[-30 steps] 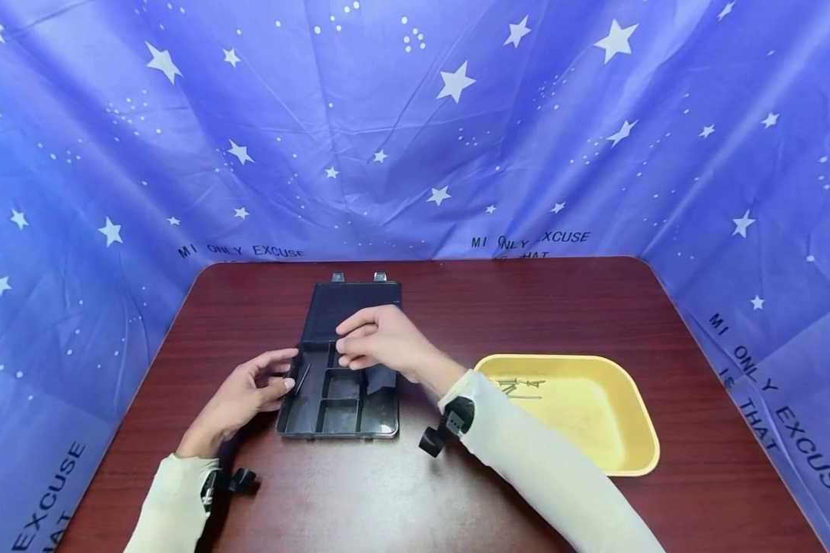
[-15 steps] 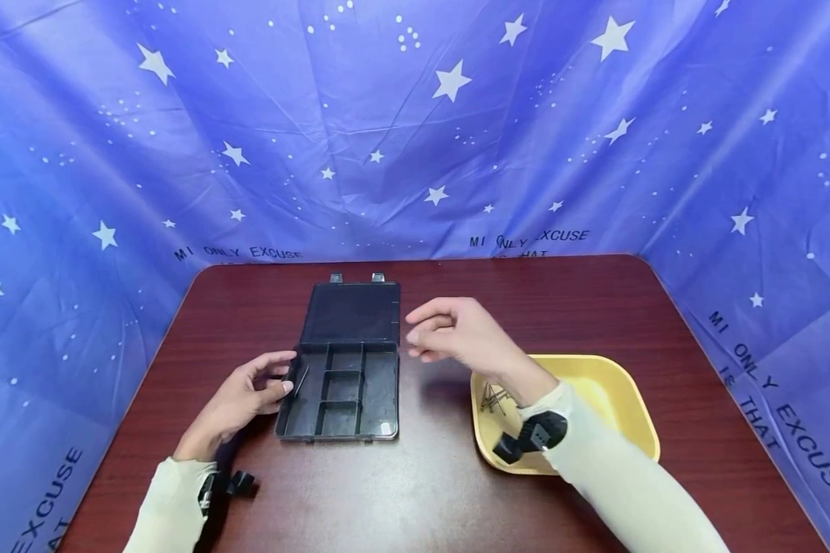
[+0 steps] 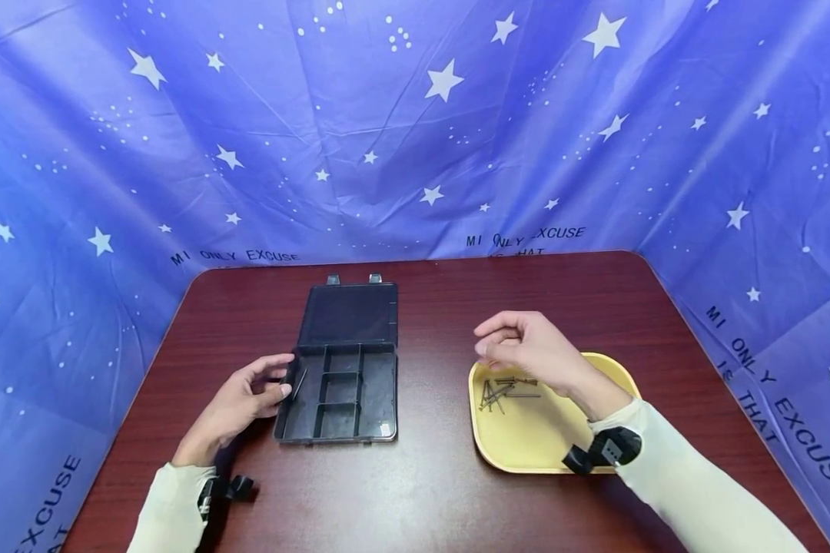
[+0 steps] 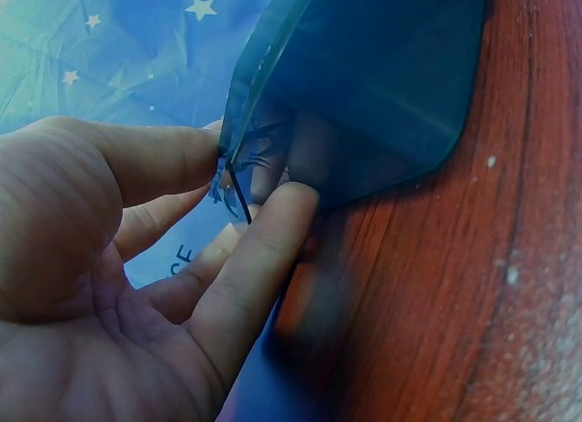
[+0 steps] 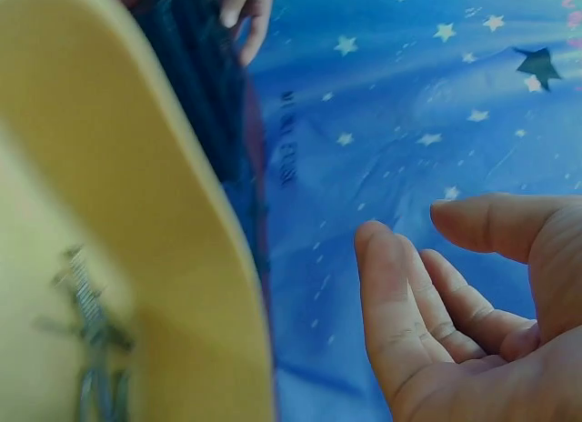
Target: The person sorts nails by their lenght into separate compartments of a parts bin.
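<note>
A dark plastic compartment box point(image 3: 376, 392) stands with its lid point(image 3: 349, 315) folded back on the table. My left hand point(image 3: 238, 395) grips the box's left wall between thumb and fingers; in the left wrist view a finger and the thumb lie on either side of that edge. One thin metal screw point(image 3: 300, 382) leans in the long left compartment. Over the back of the yellow tub point(image 3: 526, 453) hangs my right hand point(image 3: 536, 349), fingers loosely bent, a gap between thumb and fingertips, nothing held. Several long screws point(image 5: 91, 313) lie loose in the tub's left part.
Both tub and box stand on a dark red wooden table point(image 3: 415, 499). A blue star-printed cloth point(image 3: 360, 115) hangs behind and along both sides. Each wrist carries a small black camera, such as the right wrist camera point(image 3: 605, 449).
My right hand has moved from above the box rightward to over the yellow tub. The left hand has kept its place on the box's left edge.
</note>
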`<state>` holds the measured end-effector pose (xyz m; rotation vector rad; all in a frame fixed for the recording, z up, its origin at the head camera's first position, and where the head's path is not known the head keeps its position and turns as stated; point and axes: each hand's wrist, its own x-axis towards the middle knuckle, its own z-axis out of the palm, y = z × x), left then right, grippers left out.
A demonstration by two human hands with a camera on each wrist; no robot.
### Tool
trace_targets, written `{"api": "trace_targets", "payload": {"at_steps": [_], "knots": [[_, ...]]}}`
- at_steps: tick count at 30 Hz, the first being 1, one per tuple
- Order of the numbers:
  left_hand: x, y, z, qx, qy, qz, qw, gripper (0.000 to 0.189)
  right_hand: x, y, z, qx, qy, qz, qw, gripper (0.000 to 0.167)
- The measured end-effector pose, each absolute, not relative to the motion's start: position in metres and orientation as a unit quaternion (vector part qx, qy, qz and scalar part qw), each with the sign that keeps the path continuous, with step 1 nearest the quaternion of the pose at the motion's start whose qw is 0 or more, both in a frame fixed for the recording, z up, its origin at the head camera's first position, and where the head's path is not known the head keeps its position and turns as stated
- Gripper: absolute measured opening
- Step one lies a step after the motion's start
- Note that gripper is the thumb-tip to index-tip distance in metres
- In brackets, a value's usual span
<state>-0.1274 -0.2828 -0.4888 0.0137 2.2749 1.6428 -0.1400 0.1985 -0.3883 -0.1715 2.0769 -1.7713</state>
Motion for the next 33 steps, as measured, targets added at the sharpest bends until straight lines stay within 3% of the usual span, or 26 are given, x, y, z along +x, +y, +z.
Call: {"api": "trace_targets", "payload": {"at_steps": [15, 22, 33], "knots": [[-0.128, -0.284, -0.488, 0.008, 0.795, 0.584, 0.166, 0.061, -0.122, 0.250, -0.422, -0.034, 0.806, -0.562, 0.185, 0.039], [-0.128, -0.284, -0.488, 0.007, 0.796, 0.581, 0.168, 0.062, -0.120, 0.261, -0.440, -0.034, 0.812, -0.548, 0.197, 0.032], [-0.127, -0.284, -0.492, 0.007, 0.793, 0.585, 0.172, 0.063, -0.110, 0.272, -0.455, -0.045, 0.854, -0.491, 0.169, 0.034]]}}
